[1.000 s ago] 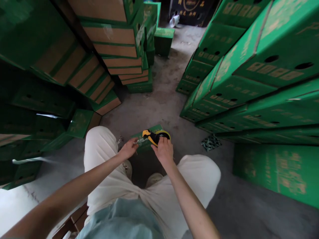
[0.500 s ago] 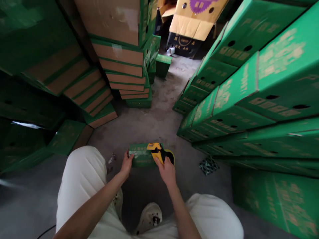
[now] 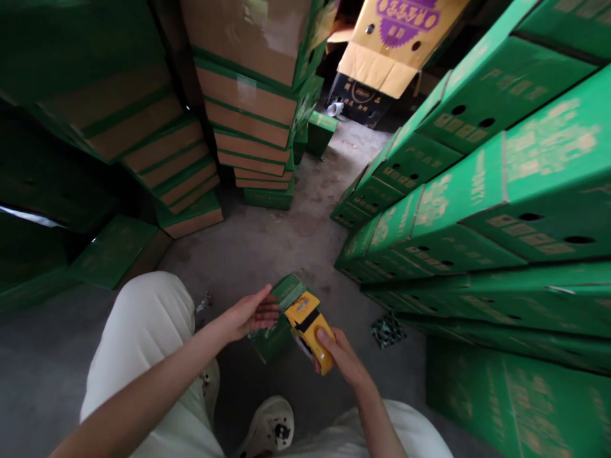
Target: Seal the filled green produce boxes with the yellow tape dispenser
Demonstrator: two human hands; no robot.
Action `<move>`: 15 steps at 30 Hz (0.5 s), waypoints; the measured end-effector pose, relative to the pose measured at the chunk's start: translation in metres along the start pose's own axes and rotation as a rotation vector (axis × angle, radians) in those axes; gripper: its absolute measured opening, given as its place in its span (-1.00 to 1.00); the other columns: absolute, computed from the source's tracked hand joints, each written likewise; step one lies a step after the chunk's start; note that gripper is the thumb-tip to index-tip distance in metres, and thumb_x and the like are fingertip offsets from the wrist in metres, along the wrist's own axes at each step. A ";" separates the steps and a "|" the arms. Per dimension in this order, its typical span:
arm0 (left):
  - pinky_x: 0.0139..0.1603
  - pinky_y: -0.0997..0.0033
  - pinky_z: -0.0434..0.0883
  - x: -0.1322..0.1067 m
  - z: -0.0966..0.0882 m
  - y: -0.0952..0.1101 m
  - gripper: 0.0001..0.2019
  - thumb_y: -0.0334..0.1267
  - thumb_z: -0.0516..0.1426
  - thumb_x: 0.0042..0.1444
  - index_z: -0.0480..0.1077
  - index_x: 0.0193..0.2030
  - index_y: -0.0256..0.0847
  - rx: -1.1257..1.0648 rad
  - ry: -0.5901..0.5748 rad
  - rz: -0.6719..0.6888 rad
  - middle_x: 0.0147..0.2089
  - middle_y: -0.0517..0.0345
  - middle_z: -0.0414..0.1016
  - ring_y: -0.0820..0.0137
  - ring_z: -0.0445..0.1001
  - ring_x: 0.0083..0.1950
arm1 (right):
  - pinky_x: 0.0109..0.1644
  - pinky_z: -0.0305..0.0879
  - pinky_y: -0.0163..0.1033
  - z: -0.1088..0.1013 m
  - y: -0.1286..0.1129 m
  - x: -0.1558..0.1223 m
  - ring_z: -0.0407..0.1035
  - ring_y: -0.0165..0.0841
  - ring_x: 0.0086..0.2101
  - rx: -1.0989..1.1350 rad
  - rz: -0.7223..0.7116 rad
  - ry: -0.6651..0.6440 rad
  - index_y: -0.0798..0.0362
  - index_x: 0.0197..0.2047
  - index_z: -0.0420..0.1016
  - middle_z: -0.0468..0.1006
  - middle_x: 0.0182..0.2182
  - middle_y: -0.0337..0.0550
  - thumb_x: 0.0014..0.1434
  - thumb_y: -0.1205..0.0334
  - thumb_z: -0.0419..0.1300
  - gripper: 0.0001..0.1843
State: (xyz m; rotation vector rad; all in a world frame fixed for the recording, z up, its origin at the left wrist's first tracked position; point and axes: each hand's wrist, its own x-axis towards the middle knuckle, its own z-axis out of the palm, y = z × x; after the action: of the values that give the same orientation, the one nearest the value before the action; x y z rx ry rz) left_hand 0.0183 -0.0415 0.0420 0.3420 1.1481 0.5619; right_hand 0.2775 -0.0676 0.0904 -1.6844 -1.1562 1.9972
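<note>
A small green box (image 3: 275, 316) is held low between my knees. My left hand (image 3: 252, 314) rests against its left side, fingers stretched along it. My right hand (image 3: 340, 357) grips a yellow and black tape dispenser (image 3: 309, 327), whose front end lies against the box's right side. White trousers and a white shoe (image 3: 270, 427) show below my hands.
Tall stacks of green cartons (image 3: 477, 191) lean in on the right, and stacks of green and brown cartons (image 3: 248, 108) on the left. A grey concrete aisle (image 3: 286, 235) runs between them. A yellow carton (image 3: 391, 38) stands at the far end. A patterned scrap (image 3: 387, 331) lies on the floor.
The box has been turned and tilted in my hands. My right hand has drawn the dispenser nearer and lower. My left hand's fingers have spread along the box. The view has tipped up.
</note>
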 end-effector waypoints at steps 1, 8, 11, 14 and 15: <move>-0.09 0.34 0.47 0.000 0.006 0.015 -0.38 0.25 0.12 0.10 0.46 -0.01 -0.32 -0.055 -0.107 -0.076 -0.02 -0.18 0.52 0.31 0.54 -0.12 | -0.57 0.24 -0.35 0.002 0.000 0.000 0.36 -0.39 -0.64 0.000 0.000 -0.014 0.12 -0.33 0.41 0.45 -0.63 -0.22 -0.01 -0.46 0.13 -0.29; -0.26 0.45 0.39 0.015 0.020 0.027 -0.59 -0.08 0.41 -0.18 0.51 -0.22 -0.25 0.054 -0.267 -0.122 -0.33 0.17 0.51 0.53 0.43 -0.36 | -0.55 0.25 -0.38 0.000 -0.002 0.008 0.40 -0.40 -0.60 -0.035 0.050 -0.099 0.12 -0.25 0.41 0.48 -0.58 -0.23 -0.03 -0.37 0.23 -0.34; -0.29 0.46 0.37 0.028 0.008 0.017 -0.68 -0.09 0.36 -0.12 0.51 -0.29 -0.26 0.181 -0.145 -0.017 -0.36 0.17 0.51 0.51 0.43 -0.37 | -0.54 0.27 -0.37 0.005 -0.004 0.012 0.43 -0.37 -0.56 -0.051 0.094 -0.148 0.11 -0.20 0.41 0.49 -0.55 -0.23 -0.05 -0.31 0.27 -0.37; -0.39 0.51 0.31 0.045 -0.022 0.023 -0.79 -0.17 0.29 -0.05 0.51 -0.35 -0.28 0.333 0.018 0.095 -0.46 0.19 0.47 0.53 0.36 -0.46 | -0.56 0.26 -0.36 0.001 0.001 0.002 0.39 -0.38 -0.60 -0.084 0.168 -0.164 0.10 -0.23 0.41 0.46 -0.57 -0.26 -0.03 -0.27 0.28 -0.42; -0.42 0.53 0.28 0.052 -0.036 0.028 -0.82 -0.19 0.27 -0.03 0.52 -0.36 -0.28 0.373 0.082 0.135 -0.49 0.20 0.45 0.53 0.34 -0.48 | -0.57 0.25 -0.36 -0.004 0.004 -0.004 0.38 -0.39 -0.61 -0.102 0.196 -0.153 0.10 -0.26 0.42 0.45 -0.58 -0.26 -0.02 -0.26 0.28 -0.44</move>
State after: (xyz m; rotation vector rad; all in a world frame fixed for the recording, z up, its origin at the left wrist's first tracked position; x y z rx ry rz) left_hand -0.0064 0.0104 0.0041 0.7269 1.3166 0.4808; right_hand 0.2833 -0.0715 0.0902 -1.7825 -1.2034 2.2561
